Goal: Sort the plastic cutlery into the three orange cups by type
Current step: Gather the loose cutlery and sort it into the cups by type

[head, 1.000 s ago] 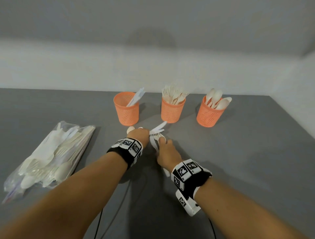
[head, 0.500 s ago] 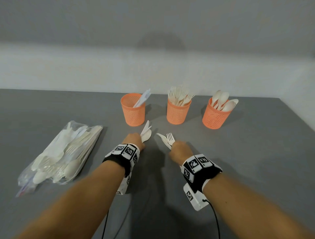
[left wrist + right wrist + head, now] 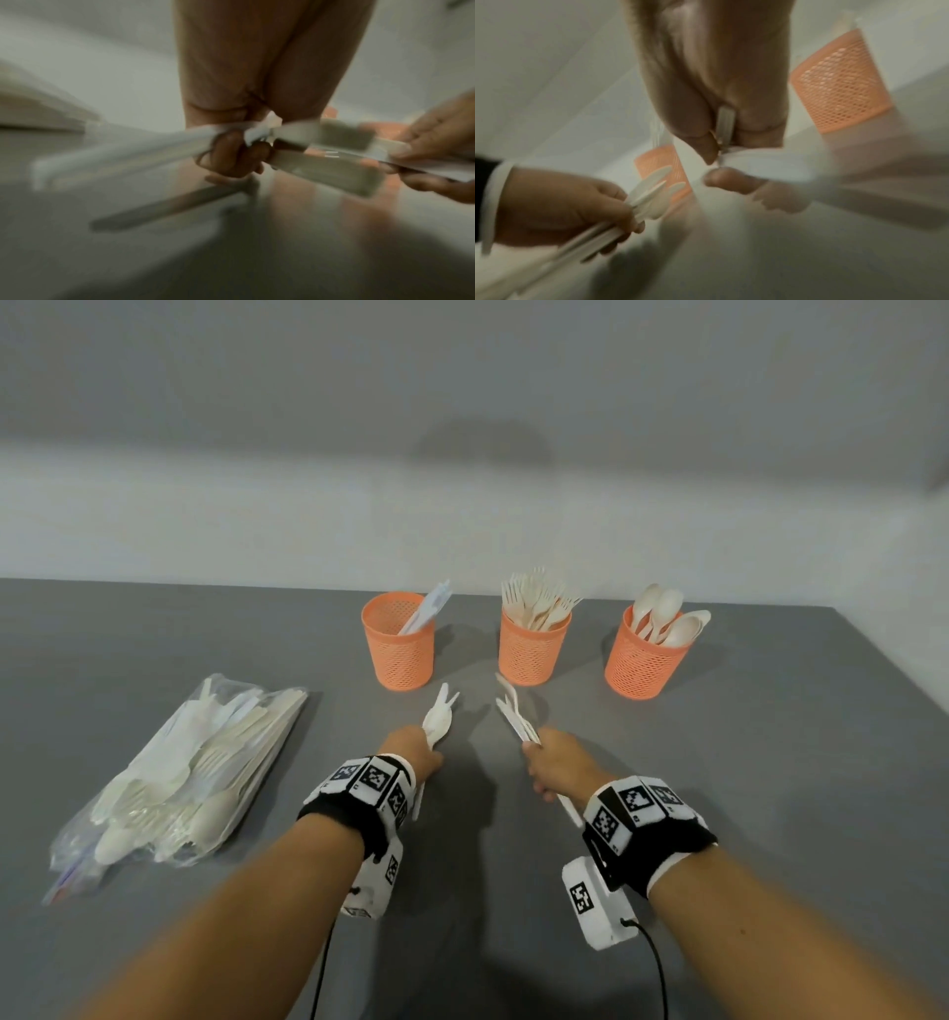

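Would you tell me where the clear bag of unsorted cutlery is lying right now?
In the head view the clear bag lies flat on the grey table, at the far left, left of the left hand.

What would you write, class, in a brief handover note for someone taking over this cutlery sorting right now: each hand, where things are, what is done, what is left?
Left hand: grips a small bunch of white cutlery, spoon bowl visible.
Right hand: grips another bunch; types unclear.
Both are above the grey table, short of the cups.
Done: left cup holds knives, middle cup forks, right cup spoons.
Left: drop the held pieces by type, then sort the clear bag, which is full of cutlery.
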{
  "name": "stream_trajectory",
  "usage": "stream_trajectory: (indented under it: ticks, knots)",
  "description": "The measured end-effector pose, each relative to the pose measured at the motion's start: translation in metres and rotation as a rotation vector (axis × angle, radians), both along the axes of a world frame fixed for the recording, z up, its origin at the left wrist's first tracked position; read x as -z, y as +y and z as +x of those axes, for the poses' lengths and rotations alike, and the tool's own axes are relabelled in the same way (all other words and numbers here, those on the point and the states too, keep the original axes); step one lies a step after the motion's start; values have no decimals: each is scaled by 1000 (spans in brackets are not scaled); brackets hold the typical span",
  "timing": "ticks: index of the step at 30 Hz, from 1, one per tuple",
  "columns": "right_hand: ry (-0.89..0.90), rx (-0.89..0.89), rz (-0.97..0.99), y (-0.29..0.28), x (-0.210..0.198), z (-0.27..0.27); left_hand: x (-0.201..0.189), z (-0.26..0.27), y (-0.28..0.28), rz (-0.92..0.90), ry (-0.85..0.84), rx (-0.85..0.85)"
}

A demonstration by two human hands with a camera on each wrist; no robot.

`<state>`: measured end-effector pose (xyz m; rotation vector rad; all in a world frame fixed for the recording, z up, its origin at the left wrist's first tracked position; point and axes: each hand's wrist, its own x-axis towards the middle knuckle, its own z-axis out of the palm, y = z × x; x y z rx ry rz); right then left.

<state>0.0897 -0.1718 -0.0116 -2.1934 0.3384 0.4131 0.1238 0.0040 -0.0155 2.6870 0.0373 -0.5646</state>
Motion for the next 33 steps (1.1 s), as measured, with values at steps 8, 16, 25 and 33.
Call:
stream_trajectory:
  ticks: [8, 16, 25, 33]
  knots:
    - [-45, 61, 838, 18, -36, -14, -29, -9, -19, -1154, -18, -405]
    - [115, -177, 979, 25, -59, -14, -42, -16, -30, -1393, 162, -233]
    - [-264, -84, 396, 21, -46, 3, -46, -4, -38, -1435, 69, -448]
    - [-653, -81, -32, 19, -40, 12, -49, 4, -40, -1473, 41, -347]
